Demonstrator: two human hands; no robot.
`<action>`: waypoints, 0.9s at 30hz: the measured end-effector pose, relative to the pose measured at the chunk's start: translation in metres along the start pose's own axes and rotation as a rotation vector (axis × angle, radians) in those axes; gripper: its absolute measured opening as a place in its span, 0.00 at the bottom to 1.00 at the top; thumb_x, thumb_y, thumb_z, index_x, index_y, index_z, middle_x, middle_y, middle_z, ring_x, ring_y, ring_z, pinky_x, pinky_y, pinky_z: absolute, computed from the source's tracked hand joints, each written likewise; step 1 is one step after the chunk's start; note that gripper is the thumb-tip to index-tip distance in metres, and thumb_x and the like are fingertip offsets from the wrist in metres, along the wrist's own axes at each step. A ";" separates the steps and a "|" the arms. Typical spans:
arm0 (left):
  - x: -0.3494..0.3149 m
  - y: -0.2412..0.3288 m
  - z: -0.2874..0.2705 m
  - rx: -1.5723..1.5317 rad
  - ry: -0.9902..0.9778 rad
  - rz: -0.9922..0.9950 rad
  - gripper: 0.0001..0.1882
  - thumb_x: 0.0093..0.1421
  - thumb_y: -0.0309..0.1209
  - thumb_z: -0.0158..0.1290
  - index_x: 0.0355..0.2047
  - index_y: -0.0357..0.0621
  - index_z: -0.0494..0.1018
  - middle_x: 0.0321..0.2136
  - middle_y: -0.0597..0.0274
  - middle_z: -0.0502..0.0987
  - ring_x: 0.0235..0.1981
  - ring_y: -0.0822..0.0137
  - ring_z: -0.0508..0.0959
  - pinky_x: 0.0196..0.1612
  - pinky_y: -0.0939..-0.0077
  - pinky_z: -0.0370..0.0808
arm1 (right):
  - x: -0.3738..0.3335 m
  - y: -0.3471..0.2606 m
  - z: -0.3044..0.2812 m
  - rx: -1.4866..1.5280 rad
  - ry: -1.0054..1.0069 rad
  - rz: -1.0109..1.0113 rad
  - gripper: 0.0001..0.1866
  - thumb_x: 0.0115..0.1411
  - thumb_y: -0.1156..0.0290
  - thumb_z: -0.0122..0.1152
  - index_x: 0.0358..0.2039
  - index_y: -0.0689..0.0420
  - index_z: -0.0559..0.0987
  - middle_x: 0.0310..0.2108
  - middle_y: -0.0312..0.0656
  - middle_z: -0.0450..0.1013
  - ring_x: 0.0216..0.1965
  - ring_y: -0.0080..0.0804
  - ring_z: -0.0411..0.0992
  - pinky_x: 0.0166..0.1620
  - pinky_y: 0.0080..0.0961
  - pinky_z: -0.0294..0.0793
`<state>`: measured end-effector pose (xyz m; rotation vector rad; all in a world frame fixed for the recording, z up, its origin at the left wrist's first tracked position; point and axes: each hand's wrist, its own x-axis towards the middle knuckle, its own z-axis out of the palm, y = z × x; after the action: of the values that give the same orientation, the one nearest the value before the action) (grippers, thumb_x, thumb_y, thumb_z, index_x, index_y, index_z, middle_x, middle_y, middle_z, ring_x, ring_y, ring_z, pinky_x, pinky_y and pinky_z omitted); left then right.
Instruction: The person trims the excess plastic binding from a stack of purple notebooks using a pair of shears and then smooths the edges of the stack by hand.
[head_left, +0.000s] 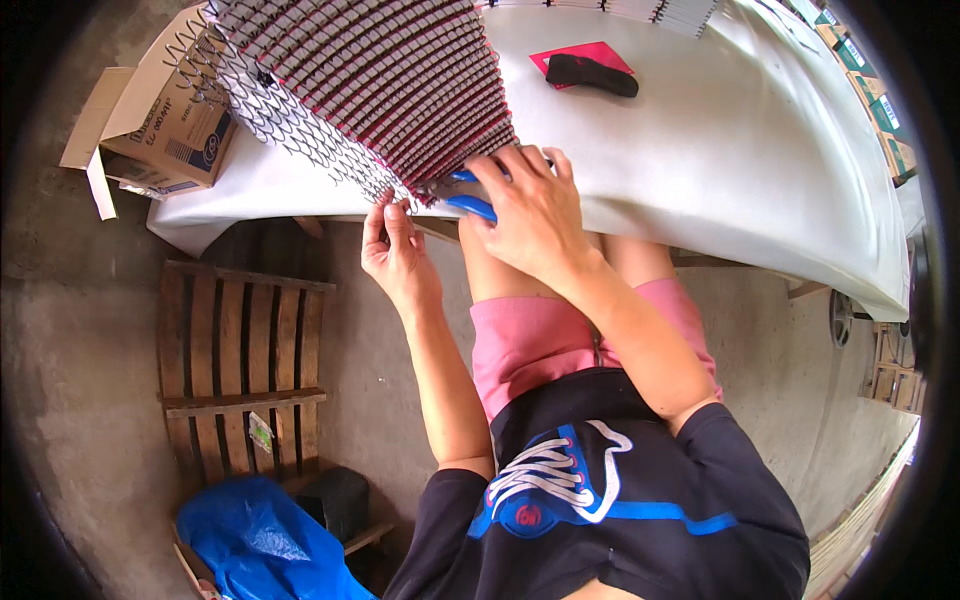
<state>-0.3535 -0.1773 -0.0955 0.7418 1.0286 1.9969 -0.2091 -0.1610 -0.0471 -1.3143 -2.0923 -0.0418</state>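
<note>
A wide panel (370, 70) of dark and red rows with wire loops lies across the table's near left part. Along its left side runs a strip of bare zigzag wire (310, 140). My right hand (535, 210) is closed round pliers (470, 207) with blue handles, and their jaws meet the panel's near corner. At that same corner, thumb and fingers of my left hand (398, 250) pinch the end of the wire. The exact spot where the jaws bite is too small to make out.
A white cloth covers the table (700, 150). On it, a dark folded cloth (590, 75) lies over a red sheet (612, 56). An open cardboard box (175, 135) stands at the left. Below are a wooden pallet (245, 350) and a blue plastic bag (260, 540).
</note>
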 end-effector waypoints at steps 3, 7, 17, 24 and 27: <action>0.000 -0.001 0.000 0.008 0.002 0.006 0.14 0.60 0.34 0.51 0.43 0.38 0.72 0.31 0.67 0.74 0.22 0.85 0.63 0.23 0.91 0.58 | 0.001 -0.003 0.008 0.010 0.000 0.004 0.23 0.39 0.63 0.66 0.38 0.50 0.74 0.33 0.38 0.68 0.41 0.34 0.66 0.48 0.37 0.59; -0.004 0.002 0.009 0.137 0.057 -0.064 0.14 0.60 0.30 0.51 0.45 0.39 0.71 0.30 0.70 0.73 0.23 0.85 0.62 0.24 0.91 0.57 | 0.002 0.001 0.011 0.072 0.035 0.015 0.21 0.40 0.61 0.66 0.35 0.53 0.74 0.31 0.42 0.69 0.38 0.40 0.68 0.41 0.39 0.65; 0.000 -0.004 0.004 0.041 -0.043 0.017 0.12 0.62 0.35 0.49 0.40 0.40 0.72 0.26 0.74 0.70 0.22 0.86 0.62 0.23 0.90 0.56 | 0.006 0.009 0.018 0.247 -0.144 0.070 0.14 0.43 0.64 0.63 0.31 0.52 0.73 0.21 0.47 0.73 0.24 0.47 0.74 0.28 0.40 0.73; 0.002 -0.003 -0.014 -0.607 -0.011 -0.347 0.09 0.61 0.31 0.48 0.35 0.37 0.70 0.27 0.63 0.73 0.26 0.76 0.70 0.30 0.86 0.70 | 0.008 0.000 0.023 0.154 -0.069 -0.028 0.19 0.40 0.65 0.65 0.35 0.52 0.73 0.27 0.45 0.72 0.32 0.45 0.72 0.35 0.42 0.70; 0.004 -0.018 -0.030 -0.609 0.000 -0.377 0.14 0.58 0.29 0.45 0.39 0.30 0.68 0.37 0.49 0.74 0.33 0.64 0.74 0.36 0.80 0.72 | 0.003 0.005 0.010 0.122 -0.120 0.043 0.26 0.38 0.62 0.64 0.41 0.52 0.73 0.37 0.44 0.69 0.41 0.41 0.67 0.45 0.43 0.61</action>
<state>-0.3720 -0.1788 -0.1253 0.1975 0.4610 1.8240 -0.2107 -0.1524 -0.0553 -1.3154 -2.1292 0.1845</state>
